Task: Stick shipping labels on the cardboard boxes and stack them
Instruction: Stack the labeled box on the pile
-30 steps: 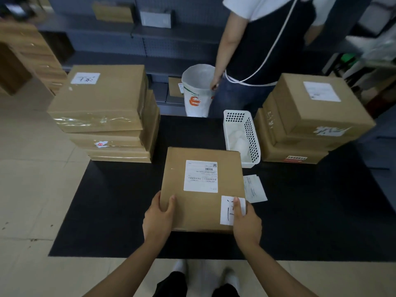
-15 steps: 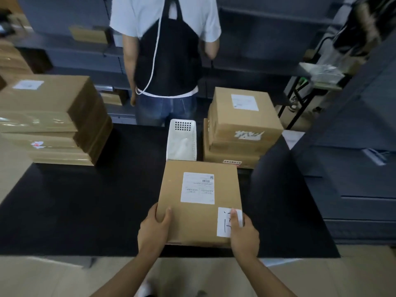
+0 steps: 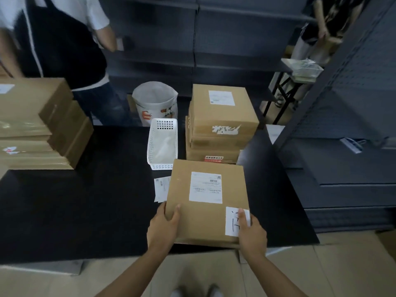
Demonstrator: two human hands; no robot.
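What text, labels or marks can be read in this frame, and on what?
White shipping label on the held brown cardboard box: print and barcode too small.
Small white sticker under the right hand: handwritten mark, unclear.
Red-and-white strip on the right stack's bottom box: characters blurred.
Top box label: blurred.
Left hand covers nothing written.

Brown cardboard box (image 3: 205, 202), white label (image 3: 205, 187), white perforated basket (image 3: 162, 142), black mat (image 3: 85, 200)
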